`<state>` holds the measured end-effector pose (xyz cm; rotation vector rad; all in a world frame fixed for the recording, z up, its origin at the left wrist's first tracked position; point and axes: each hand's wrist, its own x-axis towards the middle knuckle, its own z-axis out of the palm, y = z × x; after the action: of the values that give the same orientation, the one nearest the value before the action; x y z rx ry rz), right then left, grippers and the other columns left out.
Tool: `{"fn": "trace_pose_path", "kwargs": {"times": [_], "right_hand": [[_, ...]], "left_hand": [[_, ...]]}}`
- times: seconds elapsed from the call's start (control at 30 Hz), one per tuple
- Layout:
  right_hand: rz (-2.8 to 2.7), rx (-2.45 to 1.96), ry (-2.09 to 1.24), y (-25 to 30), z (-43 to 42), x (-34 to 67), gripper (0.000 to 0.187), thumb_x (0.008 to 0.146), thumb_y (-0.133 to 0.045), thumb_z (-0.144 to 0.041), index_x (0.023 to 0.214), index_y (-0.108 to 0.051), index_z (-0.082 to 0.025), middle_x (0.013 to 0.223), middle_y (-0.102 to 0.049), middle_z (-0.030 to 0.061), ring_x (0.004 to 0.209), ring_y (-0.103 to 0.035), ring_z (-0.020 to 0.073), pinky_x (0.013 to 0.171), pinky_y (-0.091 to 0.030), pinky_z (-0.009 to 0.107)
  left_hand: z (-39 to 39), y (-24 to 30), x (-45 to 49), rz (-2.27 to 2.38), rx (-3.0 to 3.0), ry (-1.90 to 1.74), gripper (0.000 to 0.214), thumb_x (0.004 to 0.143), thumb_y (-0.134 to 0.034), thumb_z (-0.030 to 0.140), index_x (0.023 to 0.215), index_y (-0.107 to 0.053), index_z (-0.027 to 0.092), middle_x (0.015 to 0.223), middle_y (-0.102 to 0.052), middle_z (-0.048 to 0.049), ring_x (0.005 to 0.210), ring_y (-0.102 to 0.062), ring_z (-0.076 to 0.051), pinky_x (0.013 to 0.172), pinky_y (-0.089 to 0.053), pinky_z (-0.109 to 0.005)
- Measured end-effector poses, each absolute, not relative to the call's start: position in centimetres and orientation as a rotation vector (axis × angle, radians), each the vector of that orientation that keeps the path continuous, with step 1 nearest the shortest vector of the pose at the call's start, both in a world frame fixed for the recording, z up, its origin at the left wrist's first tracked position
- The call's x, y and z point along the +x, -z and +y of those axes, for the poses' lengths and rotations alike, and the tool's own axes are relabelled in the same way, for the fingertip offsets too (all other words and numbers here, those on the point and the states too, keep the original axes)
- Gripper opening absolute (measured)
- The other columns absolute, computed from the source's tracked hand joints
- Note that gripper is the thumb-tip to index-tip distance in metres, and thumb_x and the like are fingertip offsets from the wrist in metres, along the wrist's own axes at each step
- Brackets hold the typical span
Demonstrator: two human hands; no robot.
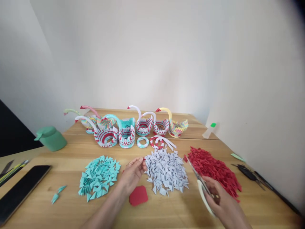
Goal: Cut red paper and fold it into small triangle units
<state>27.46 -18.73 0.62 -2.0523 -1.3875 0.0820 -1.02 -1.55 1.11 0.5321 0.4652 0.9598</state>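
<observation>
My left hand [132, 174] is over the wooden table [71, 149], fingers pinched on a small piece, seemingly red, at the left edge of the white pile of folded paper triangles [166, 171]. My right hand [220, 202] grips white-handled scissors [199, 182], blades pointing up and left between the white pile and the red triangle pile [213, 170]. A flat red paper piece [138, 195] lies on the table just below my left hand. A turquoise triangle pile [98, 176] sits to the left of it.
Several modular paper swans [126, 127] and two paper rings [150, 142] stand at the back. A green lidded cup [51, 137] is at the left, a dark flat slab [21, 189] and pens at the left edge, a glue bottle [209, 129] and black scissors [250, 175] at the right.
</observation>
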Motion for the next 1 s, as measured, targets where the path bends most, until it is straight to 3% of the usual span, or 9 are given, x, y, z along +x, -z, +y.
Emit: {"fn": "trace_pose_path", "kwargs": {"times": [0.1, 0.37, 0.6, 0.8, 1.0], "right_hand": [[-1.430, -1.833, -0.458, -1.2, -18.1, 24.2, 0.041, 0.081, -0.055, -0.042, 0.117, -0.059, -0.022, 0.094, -0.071, 0.0091, 0.079, -0.069, 0.0205, 0.063, -0.057, 0.023], [-1.573, -1.596, -0.620, -1.6, -15.8, 18.5, 0.029, 0.084, -0.055, -0.030, 0.111, -0.064, -0.025, 0.098, -0.070, 0.0079, 0.077, -0.066, 0.0186, 0.061, -0.056, 0.022], [-1.779, -1.505, -0.471, -3.1, -14.9, 17.3, 0.033, 0.081, -0.054, -0.017, 0.112, -0.060, -0.026, 0.091, -0.069, 0.0046, 0.065, -0.064, 0.0148, 0.056, -0.054, 0.020], [-1.885, -1.491, -0.219, -2.9, -14.5, 16.9, 0.039, 0.081, -0.053, -0.014, 0.117, -0.054, -0.027, 0.098, -0.067, 0.0058, 0.085, -0.066, 0.0195, 0.074, -0.055, 0.025], [-1.956, -1.503, -0.059, -2.5, -14.5, 16.6, 0.038, 0.083, -0.052, -0.016, 0.121, -0.054, -0.023, 0.098, -0.065, 0.0089, 0.086, -0.066, 0.0204, 0.075, -0.054, 0.027]], "left_hand": [[-1.5, -1.2, -1.2, 0.420, 0.522, -0.932, 0.015, 0.075, -0.071, 0.024, 0.077, -0.065, 0.011, 0.067, -0.059, -0.0008, 0.061, -0.055, -0.009, 0.061, -0.045, -0.021], [-1.8, -1.3, -1.4, 0.333, 0.528, -0.788, 0.013, 0.079, -0.067, 0.022, 0.080, -0.068, 0.010, 0.066, -0.060, -0.0029, 0.058, -0.056, -0.010, 0.063, -0.044, -0.025], [-2.0, -1.0, -1.7, 0.292, 0.566, -0.739, 0.016, 0.080, -0.066, 0.021, 0.089, -0.069, 0.009, 0.069, -0.062, -0.0051, 0.062, -0.059, -0.013, 0.065, -0.045, -0.027], [-1.7, -1.0, -1.6, 0.324, 0.568, -0.764, 0.017, 0.078, -0.068, 0.021, 0.091, -0.070, 0.009, 0.071, -0.064, -0.0060, 0.062, -0.058, -0.012, 0.066, -0.045, -0.026], [-1.6, -1.0, -1.6, 0.341, 0.466, -0.777, 0.012, 0.075, -0.071, 0.017, 0.085, -0.072, 0.010, 0.076, -0.066, -0.0062, 0.067, -0.059, -0.011, 0.069, -0.045, -0.024]]}}
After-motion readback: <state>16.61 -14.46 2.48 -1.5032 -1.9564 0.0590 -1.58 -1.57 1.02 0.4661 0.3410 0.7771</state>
